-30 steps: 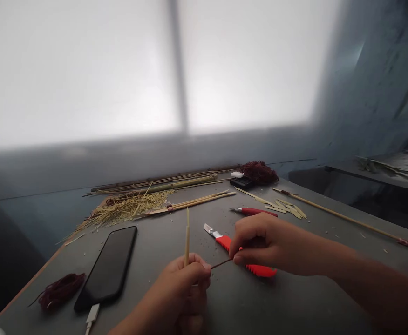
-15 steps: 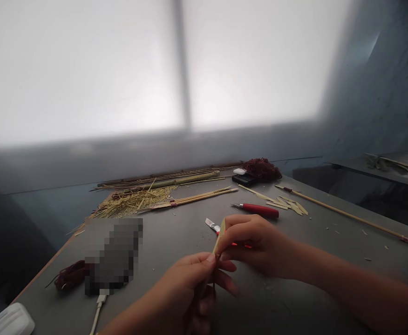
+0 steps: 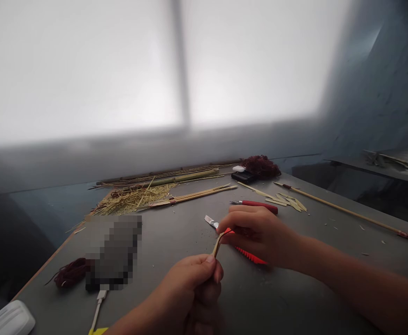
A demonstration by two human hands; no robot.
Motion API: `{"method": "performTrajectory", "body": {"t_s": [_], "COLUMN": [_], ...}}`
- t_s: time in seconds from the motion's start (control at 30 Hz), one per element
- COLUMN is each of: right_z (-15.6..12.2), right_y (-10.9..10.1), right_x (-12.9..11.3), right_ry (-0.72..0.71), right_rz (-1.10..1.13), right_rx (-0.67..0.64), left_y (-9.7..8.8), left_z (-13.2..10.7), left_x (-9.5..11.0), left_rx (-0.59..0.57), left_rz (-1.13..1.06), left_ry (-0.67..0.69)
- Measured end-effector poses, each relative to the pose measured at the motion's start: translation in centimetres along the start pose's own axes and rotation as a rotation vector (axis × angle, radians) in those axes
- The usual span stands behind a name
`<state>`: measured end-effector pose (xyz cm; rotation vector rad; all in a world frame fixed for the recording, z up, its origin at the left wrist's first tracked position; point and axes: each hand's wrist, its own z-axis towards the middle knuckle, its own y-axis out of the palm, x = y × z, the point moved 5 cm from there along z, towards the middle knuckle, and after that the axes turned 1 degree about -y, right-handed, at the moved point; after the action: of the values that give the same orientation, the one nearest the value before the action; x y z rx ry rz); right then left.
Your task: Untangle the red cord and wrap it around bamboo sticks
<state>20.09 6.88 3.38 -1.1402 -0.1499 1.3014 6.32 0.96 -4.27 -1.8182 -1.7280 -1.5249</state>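
Observation:
My left hand [image 3: 199, 277] is closed, thumb and forefinger pinching a thin pale bamboo piece [image 3: 217, 246] that points up and away from me. Its lower part is hidden in the fist. Just above it, my right hand [image 3: 258, 232] is closed too, fingertips together at the upper end of the piece. A dark thread [image 3: 227, 231] runs from that end into the right fingers. Under the right hand lies a red box cutter [image 3: 251, 256], its blade out toward the left. Beyond the knuckles lies a red-handled craft knife [image 3: 265, 206], partly covered.
Pale split strips [image 3: 288, 201] lie at the back, near a long thin stick [image 3: 343, 213]. Bamboo sticks [image 3: 200, 192], a straw-like heap [image 3: 137, 199] and a dark red thread bundle [image 3: 261, 166] line the far edge. Another thread bundle [image 3: 69, 273] and a white cable [image 3: 97, 309] are at left.
My right fingers have shifted round the upper end of the bamboo piece, and the dark thread now shows between them. My left fingers have curled in. More of the box cutter is uncovered.

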Motion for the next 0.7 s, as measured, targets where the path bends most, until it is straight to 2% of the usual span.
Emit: {"method": "performTrajectory", "body": {"t_s": [0.17, 0.37, 0.5, 0.6, 0.7], "right_z": [0.3, -0.3, -0.3, -0.1, -0.2], "right_y": [-0.2, 0.4, 0.8, 1.3, 1.6], "right_x": [-0.1, 1.1, 1.6, 1.4, 1.0], "right_ry": [0.056, 0.364, 0.514, 0.526, 0.528], "right_rz": [0.063, 0.388, 0.387, 0.475, 0.597], "right_rx": [0.048, 0.140, 0.051, -0.080, -0.074], "left_y": [0.0, 1.1, 1.1, 1.0, 1.2], "left_z": [0.2, -0.3, -0.3, -0.4, -0.7], "left_x": [-0.1, 0.5, 0.4, 0.2, 0.3], "left_rx": [-0.022, -0.069, -0.067, -0.113, -0.209], "left_rz": [-0.030, -0.087, -0.098, -0.103, -0.154], "left_ry": [0.027, 0.089, 0.116, 0.082, 0.059]}}
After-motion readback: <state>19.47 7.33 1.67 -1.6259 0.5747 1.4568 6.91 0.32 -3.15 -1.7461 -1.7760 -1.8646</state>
